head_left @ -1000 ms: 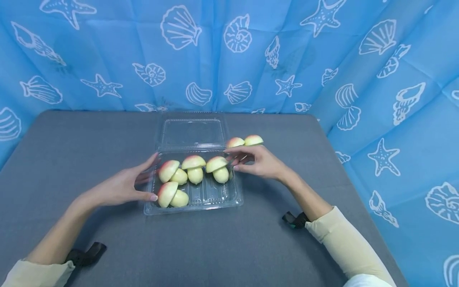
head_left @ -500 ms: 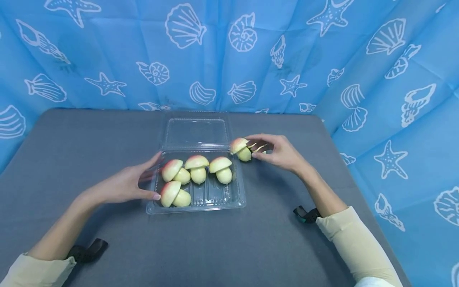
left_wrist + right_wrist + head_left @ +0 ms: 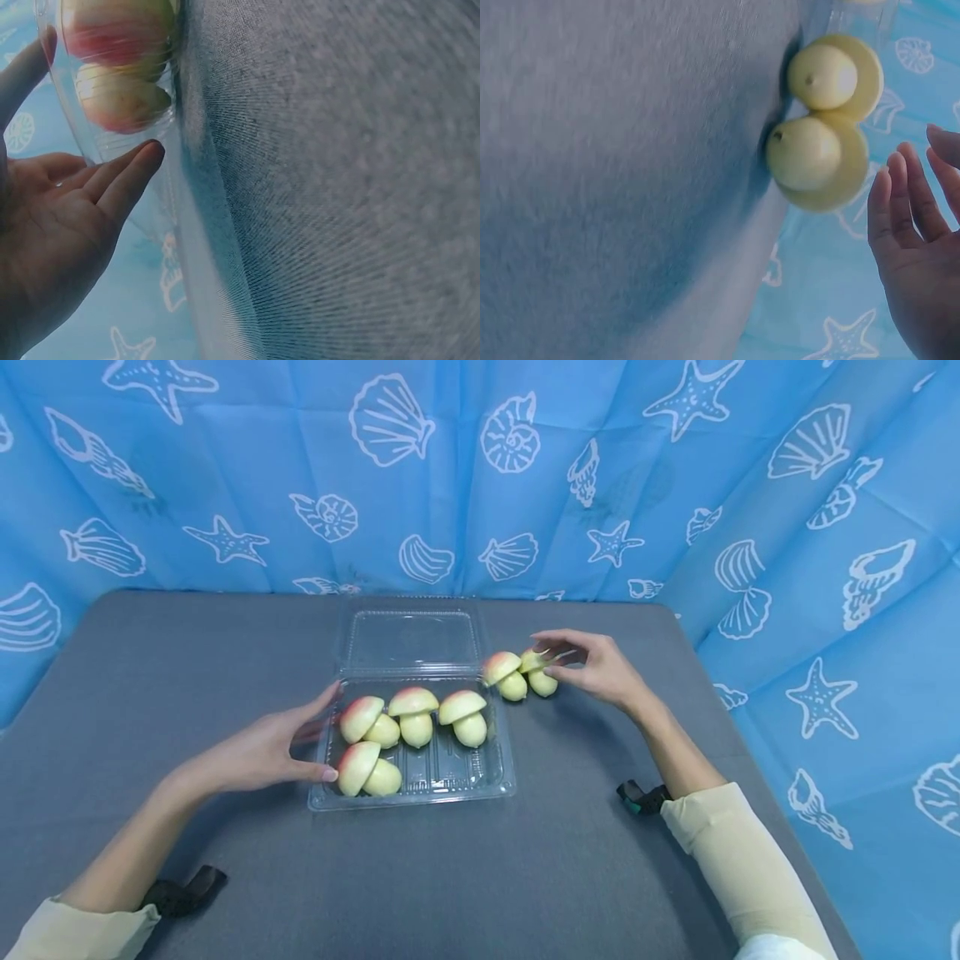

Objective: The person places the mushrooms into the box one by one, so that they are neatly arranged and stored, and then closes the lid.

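Note:
A clear plastic clamshell box (image 3: 450, 789) lies with its lid (image 3: 408, 639) folded back. Several toy mushrooms with cream stems and reddish-yellow caps, such as a front-left mushroom (image 3: 367, 771), sit inside. My left hand (image 3: 262, 747) rests at the box's left side, thumb at its front-left, fingers further back. In the left wrist view its fingers (image 3: 127, 180) lie fairly straight along the plastic wall. Right of the box, two more mushrooms stand side by side: a nearer-to-box mushroom (image 3: 504, 672) and an outer mushroom (image 3: 542, 681). My right hand (image 3: 596, 664) hovers by the outer one, fingers loosely bent around nothing.
A grey cloth-covered table (image 3: 480, 877) bears everything. Behind it and along the right hangs a blue curtain (image 3: 465, 485) printed with white shells and starfish. Black wrist straps (image 3: 187, 889) sit on both forearms.
My right hand has moved from the box's right edge to the right and back, over the two outside mushrooms. The left hand stays at the box. The view has shifted slightly.

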`<state>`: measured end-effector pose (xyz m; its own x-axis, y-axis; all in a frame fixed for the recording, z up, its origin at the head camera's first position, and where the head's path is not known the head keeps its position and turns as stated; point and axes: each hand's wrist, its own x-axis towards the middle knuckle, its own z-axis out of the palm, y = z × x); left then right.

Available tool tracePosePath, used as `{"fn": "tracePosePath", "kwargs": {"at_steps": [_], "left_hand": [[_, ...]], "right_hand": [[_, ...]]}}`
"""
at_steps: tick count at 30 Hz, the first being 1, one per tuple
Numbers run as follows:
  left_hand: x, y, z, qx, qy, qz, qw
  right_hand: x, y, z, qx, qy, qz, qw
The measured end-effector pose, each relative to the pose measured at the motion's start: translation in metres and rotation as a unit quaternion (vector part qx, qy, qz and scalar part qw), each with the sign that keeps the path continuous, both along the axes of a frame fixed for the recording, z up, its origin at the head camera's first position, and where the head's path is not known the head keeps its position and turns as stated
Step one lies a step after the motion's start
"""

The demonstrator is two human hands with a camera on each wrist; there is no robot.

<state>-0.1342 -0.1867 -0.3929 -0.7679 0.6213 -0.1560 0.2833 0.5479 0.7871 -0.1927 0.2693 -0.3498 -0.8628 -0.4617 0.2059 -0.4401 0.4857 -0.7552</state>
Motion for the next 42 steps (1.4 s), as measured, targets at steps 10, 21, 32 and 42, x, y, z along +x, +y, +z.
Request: {"fn": "tracePosePath", "kwargs": {"at_steps": [10, 21, 32, 42], "left_hand": [[0.002, 0.0, 0.002, -0.006, 0.004, 0.002, 1.0], [0.001, 0.001, 0.0, -0.009, 0.003, 0.005, 0.9999], [0.001, 0.001, 0.001, -0.006, 0.001, 0.004, 1.0], [0.002, 0.002, 0.003, -0.007, -0.01, 0.009, 0.9999]], "right_hand": [[-0.019, 0.016, -0.024, 0.038, 0.026, -0.032, 0.9984], [-0.025, 0.022, -0.035, 0.096, -0.004, -0.039, 0.9946], [-0.027, 0.022, -0.047, 0.091, -0.056, -0.01, 0.9942], [-0.027, 0.026, -0.049, 0.1, -0.064, -0.022, 0.9927]]}}
